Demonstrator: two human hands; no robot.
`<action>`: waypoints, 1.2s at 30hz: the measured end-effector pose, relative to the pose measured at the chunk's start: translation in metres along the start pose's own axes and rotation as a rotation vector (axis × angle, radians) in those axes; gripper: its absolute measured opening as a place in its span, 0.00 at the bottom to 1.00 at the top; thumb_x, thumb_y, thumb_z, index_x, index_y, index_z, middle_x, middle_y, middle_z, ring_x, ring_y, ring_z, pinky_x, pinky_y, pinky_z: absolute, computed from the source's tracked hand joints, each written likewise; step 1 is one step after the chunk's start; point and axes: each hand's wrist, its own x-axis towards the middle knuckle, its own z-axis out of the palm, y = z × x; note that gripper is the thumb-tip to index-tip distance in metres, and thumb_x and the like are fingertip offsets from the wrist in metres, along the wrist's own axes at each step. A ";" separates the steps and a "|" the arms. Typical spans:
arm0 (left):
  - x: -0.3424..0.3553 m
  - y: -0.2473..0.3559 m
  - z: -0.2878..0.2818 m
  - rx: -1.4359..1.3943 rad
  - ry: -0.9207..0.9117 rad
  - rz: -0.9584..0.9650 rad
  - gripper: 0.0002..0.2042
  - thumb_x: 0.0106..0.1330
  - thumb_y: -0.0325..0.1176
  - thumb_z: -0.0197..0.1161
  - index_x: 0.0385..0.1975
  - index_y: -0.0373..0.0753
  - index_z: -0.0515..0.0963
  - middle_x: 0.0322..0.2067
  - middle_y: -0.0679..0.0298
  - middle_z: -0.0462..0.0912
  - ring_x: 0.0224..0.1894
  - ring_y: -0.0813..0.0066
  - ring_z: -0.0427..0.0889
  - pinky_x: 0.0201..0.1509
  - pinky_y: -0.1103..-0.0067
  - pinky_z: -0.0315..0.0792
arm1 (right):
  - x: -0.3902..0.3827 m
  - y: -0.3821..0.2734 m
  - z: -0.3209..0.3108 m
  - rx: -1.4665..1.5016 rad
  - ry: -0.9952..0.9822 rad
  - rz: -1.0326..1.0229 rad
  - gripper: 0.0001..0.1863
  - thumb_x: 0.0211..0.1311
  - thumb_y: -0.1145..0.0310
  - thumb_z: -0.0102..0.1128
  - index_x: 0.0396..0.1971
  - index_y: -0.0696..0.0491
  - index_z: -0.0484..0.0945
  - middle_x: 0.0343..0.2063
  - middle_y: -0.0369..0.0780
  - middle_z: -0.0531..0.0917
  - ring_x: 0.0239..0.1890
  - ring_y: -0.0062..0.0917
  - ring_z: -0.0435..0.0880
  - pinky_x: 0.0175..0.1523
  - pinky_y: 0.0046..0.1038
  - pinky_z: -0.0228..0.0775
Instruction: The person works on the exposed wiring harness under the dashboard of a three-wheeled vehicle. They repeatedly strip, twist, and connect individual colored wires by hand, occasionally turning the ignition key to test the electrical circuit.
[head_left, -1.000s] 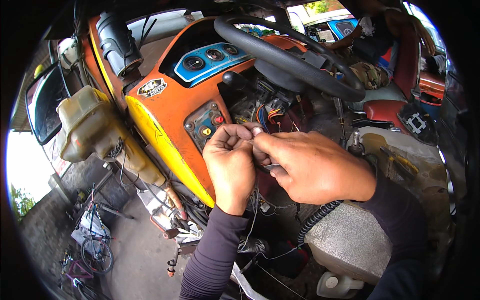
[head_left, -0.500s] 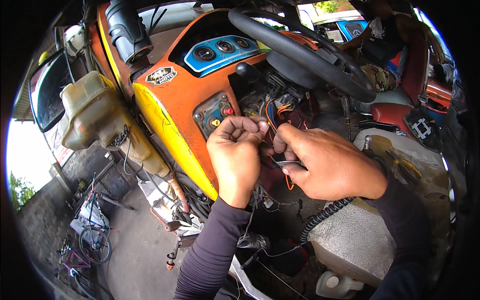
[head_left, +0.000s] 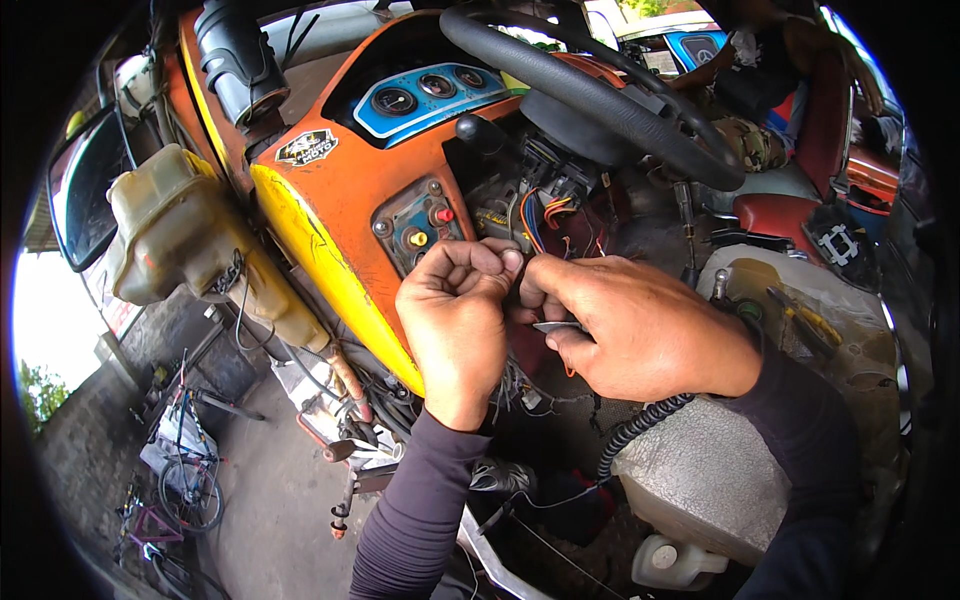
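Observation:
In front of the dashboard, my left hand (head_left: 455,325) is closed, thumb tip pressed against curled fingers. Whatever it pinches is too small or hidden to make out. Close beside it, my right hand (head_left: 645,325) grips a thin, flat metal blade (head_left: 557,326) between thumb and fingers; the rest of it is hidden in the grip. Loose orange and blue wires (head_left: 530,220) hang just beyond my fingers, below the steering column (head_left: 560,170). A bit of orange wire (head_left: 570,371) shows beneath my right thumb. The orange dashboard panel (head_left: 365,180) carries a red knob and a yellow knob near my left hand.
A black steering wheel (head_left: 600,90) overhangs the far side. At left are a yellowed plastic tank (head_left: 175,230) and a mirror (head_left: 90,190). A coiled black hose (head_left: 635,430) runs beside a grey padded box (head_left: 705,470). Another person (head_left: 765,90) sits at the far right.
The whole view has shifted slightly, so the dashboard sits further left. Both hands keep their closed grips close together. Less of the orange wire shows below my right hand.

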 end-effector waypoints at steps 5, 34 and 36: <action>0.000 -0.002 -0.001 -0.014 -0.003 -0.014 0.08 0.70 0.13 0.60 0.31 0.32 0.75 0.39 0.57 0.88 0.31 0.79 0.86 0.30 0.81 0.83 | 0.000 0.007 0.008 0.013 0.077 -0.075 0.13 0.60 0.79 0.63 0.44 0.57 0.73 0.38 0.47 0.84 0.45 0.47 0.85 0.49 0.45 0.75; 0.037 -0.003 0.003 0.080 0.055 0.296 0.11 0.63 0.06 0.58 0.28 0.33 0.74 0.38 0.59 0.87 0.41 0.80 0.85 0.51 0.82 0.80 | 0.004 0.004 0.012 0.445 0.191 0.123 0.08 0.63 0.91 0.56 0.38 0.64 0.78 0.38 0.41 0.84 0.45 0.23 0.86 0.54 0.28 0.80; 0.051 -0.008 0.005 0.074 0.024 0.442 0.11 0.64 0.07 0.58 0.28 0.33 0.74 0.38 0.58 0.87 0.42 0.79 0.85 0.51 0.81 0.80 | 0.002 -0.004 0.011 0.450 0.184 0.116 0.07 0.63 0.91 0.56 0.38 0.65 0.78 0.37 0.41 0.84 0.44 0.23 0.85 0.54 0.28 0.80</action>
